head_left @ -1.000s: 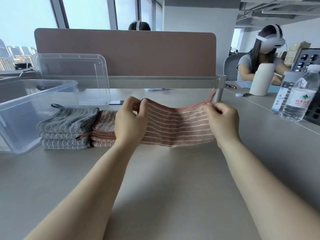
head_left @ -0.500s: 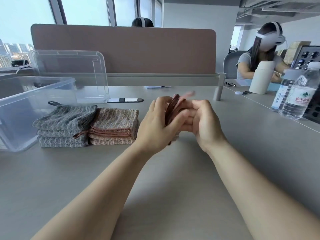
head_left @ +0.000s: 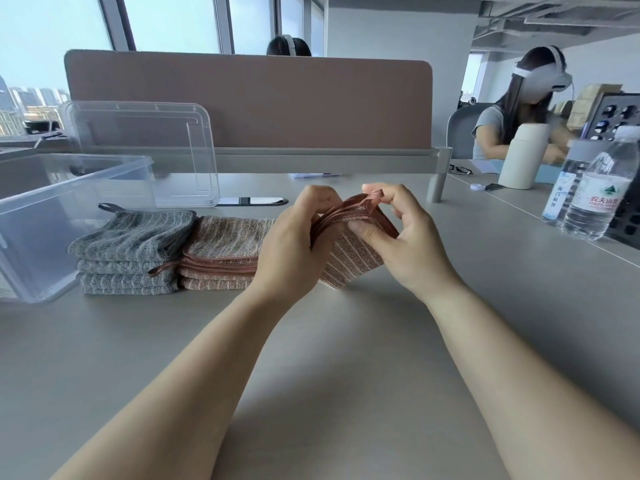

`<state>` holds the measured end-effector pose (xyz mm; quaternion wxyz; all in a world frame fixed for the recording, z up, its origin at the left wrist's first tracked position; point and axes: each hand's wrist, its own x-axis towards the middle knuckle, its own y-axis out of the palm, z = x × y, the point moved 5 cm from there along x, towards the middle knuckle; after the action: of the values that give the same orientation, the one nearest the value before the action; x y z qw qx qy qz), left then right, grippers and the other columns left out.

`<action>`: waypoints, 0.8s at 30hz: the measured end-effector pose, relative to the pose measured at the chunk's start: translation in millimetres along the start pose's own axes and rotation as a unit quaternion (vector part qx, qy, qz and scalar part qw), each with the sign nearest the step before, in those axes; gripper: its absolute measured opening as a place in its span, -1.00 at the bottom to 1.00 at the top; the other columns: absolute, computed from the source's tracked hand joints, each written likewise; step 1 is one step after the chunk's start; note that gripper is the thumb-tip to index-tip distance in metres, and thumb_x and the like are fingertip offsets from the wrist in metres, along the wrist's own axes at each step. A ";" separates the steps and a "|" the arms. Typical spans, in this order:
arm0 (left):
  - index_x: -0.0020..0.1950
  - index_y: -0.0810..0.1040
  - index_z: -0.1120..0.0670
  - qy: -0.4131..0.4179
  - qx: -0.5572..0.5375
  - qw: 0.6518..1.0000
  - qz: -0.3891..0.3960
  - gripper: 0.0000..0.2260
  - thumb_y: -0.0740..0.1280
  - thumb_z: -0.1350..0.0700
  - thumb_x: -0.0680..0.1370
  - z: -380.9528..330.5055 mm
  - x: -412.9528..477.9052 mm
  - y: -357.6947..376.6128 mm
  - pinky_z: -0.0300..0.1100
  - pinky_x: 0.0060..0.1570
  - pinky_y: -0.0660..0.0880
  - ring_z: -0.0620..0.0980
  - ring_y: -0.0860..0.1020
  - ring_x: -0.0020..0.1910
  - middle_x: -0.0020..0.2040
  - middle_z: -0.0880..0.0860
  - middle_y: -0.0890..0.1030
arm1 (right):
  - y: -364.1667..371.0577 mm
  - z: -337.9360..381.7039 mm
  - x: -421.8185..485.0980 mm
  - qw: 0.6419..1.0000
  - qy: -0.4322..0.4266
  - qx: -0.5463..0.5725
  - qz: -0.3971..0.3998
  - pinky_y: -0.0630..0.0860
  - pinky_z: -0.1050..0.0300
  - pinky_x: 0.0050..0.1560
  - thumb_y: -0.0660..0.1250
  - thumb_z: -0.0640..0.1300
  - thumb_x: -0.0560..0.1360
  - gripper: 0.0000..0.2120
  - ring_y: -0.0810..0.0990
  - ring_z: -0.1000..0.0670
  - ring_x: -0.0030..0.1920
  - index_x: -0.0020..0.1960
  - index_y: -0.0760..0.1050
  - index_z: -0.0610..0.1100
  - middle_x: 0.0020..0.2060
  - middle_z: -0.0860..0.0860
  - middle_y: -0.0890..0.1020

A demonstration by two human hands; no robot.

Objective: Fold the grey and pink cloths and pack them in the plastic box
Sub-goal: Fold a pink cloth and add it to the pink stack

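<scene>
- I hold the folded pink cloth (head_left: 351, 259) just above the table, left hand (head_left: 291, 251) gripping one side, right hand (head_left: 410, 244) pinching its edges.
- Folded grey stack (head_left: 131, 251) and pink stack (head_left: 225, 252) sit just left.
- No cloth shows in the plastic box (head_left: 41, 237); I judge that all the packing remains.

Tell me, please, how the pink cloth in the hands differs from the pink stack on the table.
The pink cloth is one folded piece, gripped by the left hand and right hand and tilted; the pink stack is several folded cloths lying flat on the table. The cloth's trimmed edges point up; the stack's face the camera. Both have pink stripes and brown trim.
</scene>
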<state>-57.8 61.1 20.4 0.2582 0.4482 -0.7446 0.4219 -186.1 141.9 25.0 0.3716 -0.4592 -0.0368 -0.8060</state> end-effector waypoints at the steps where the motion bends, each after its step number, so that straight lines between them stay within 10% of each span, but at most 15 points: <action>1: 0.06 0.35 -0.14 0.004 0.004 1.000 -0.001 -0.76 0.31 0.13 0.51 0.0 0.0 -0.5 0.01 0.00 0.50 -0.03 0.56 -0.03 -0.04 -0.10 0.59 | 1.5 -1.7 -0.1 0.999 0.019 0.024 0.012 0.33 0.40 0.15 0.44 -0.16 0.43 -0.73 0.54 0.18 0.08 -0.11 0.39 0.12 0.01 0.18 0.57; 8: -0.13 0.50 -0.01 -0.086 0.009 0.996 0.013 -0.82 0.45 -0.04 0.44 17.1 2.6 -7.1 -0.15 -0.14 0.48 -0.01 0.56 -0.18 -0.15 0.02 0.60 | -11.2 -12.8 2.3 0.991 0.077 0.106 -0.037 0.43 0.32 -0.12 0.42 -0.30 0.44 -0.75 0.50 0.20 -0.26 -0.18 0.45 0.01 -0.27 0.09 0.58; 14: -0.21 0.54 0.11 -0.147 -0.111 0.983 -0.009 -0.81 0.54 0.19 0.35 17.8 5.5 -17.2 -0.31 -0.20 0.52 -0.13 0.62 -0.29 -0.26 0.00 0.67 | -19.7 -21.8 4.5 0.978 0.121 0.162 -0.058 0.46 0.29 -0.11 0.42 -0.30 0.44 -0.77 0.53 0.16 -0.24 -0.17 0.44 -0.03 -0.29 0.11 0.60; 19: 0.07 0.46 0.13 -0.235 -0.408 0.882 -0.018 -0.60 0.52 0.27 0.32 20.5 6.9 -15.2 -0.20 -0.03 0.54 -0.04 0.60 -0.11 -0.04 0.06 0.60 | -19.9 -23.6 5.6 0.954 0.147 0.248 -0.077 0.49 0.11 0.06 0.43 -0.32 0.41 -0.73 0.53 0.03 -0.12 -0.09 0.39 -0.05 -0.23 0.09 0.63; 24: 0.06 0.57 0.12 -0.356 -0.400 0.842 0.070 -0.78 0.33 0.00 0.52 19.0 -4.2 3.3 -0.03 0.11 0.50 0.00 0.60 -0.07 -0.08 0.05 0.66 | -9.7 -25.9 1.8 0.932 0.208 0.286 -0.084 0.55 0.19 -0.06 0.47 -0.16 0.36 -0.67 0.63 0.12 -0.16 0.00 0.37 -0.06 -0.13 0.01 0.64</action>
<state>-58.9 47.4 6.2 0.1019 0.3723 -0.9187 -0.0841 -211.2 137.5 14.1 0.4174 -0.1506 -0.2258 -0.8672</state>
